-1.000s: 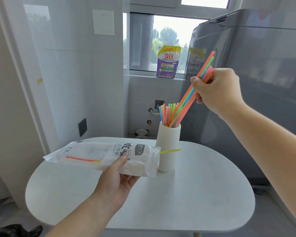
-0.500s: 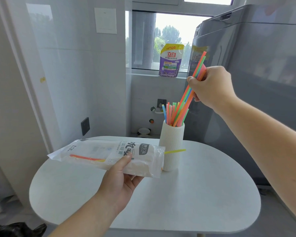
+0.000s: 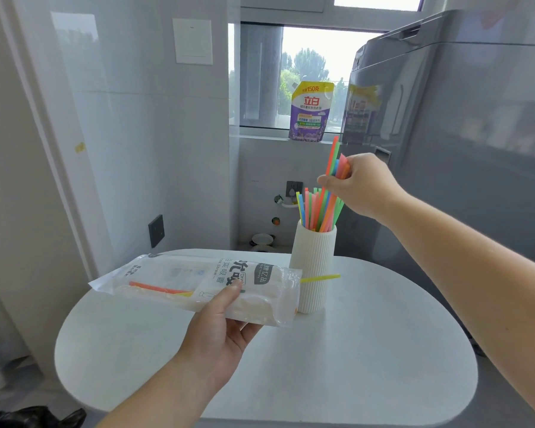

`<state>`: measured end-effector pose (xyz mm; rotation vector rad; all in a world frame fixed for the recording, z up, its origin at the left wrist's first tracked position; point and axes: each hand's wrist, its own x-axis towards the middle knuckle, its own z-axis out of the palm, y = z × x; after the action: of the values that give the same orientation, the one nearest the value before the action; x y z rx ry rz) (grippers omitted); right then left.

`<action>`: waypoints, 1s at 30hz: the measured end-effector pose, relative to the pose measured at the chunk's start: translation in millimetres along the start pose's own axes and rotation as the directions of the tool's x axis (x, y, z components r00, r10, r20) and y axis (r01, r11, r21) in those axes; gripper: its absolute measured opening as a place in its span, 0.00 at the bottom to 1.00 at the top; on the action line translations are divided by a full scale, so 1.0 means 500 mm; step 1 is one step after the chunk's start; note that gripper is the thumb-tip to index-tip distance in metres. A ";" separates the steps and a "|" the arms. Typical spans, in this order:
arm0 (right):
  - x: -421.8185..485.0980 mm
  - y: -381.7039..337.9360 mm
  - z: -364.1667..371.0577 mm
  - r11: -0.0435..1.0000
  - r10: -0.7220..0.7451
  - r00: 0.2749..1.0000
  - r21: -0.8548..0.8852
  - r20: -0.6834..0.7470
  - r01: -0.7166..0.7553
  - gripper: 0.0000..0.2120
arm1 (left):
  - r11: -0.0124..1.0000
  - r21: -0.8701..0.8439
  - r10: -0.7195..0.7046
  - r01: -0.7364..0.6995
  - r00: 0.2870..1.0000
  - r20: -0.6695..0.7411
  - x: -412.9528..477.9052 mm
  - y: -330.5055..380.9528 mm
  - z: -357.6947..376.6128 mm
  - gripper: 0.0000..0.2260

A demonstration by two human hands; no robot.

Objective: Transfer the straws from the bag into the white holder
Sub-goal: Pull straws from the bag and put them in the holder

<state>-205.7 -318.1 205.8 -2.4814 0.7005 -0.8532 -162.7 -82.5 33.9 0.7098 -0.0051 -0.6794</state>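
Observation:
A ribbed white holder [image 3: 313, 267] stands upright at the back of the round white table [image 3: 368, 350], with several coloured straws [image 3: 317, 208] sticking out of its top. My right hand [image 3: 363, 183] is just above and to the right of the holder's mouth, closed on a bundle of straws [image 3: 334, 157] whose lower ends are inside the holder. My left hand [image 3: 220, 329] holds a clear plastic straw bag [image 3: 198, 282] flat above the table, left of the holder. An orange straw [image 3: 155, 287] lies inside the bag and a yellow straw [image 3: 320, 278] pokes out of its open right end.
A tall grey appliance [image 3: 460, 149] stands close behind and right of the holder. A purple detergent pouch [image 3: 311, 111] sits on the window sill behind. White tiled wall with a dark socket [image 3: 156, 230] lies to the left. A dark bag [image 3: 34, 417] is on the floor at lower left.
My right hand has come down toward the holder, pushing the held bundle of straws deeper into it. The left hand and the bag have stayed about where they were.

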 end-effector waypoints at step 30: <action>0.009 0.014 0.026 0.944 -0.330 0.936 -0.020 -0.120 0.330 0.34 | 1.000 0.012 0.002 -0.002 1.000 0.013 -0.001 0.001 -0.002 0.14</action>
<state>-196.1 -323.3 194.8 -2.6046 0.3202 -1.1322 -162.3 -81.4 33.7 0.7166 -0.0216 -0.6824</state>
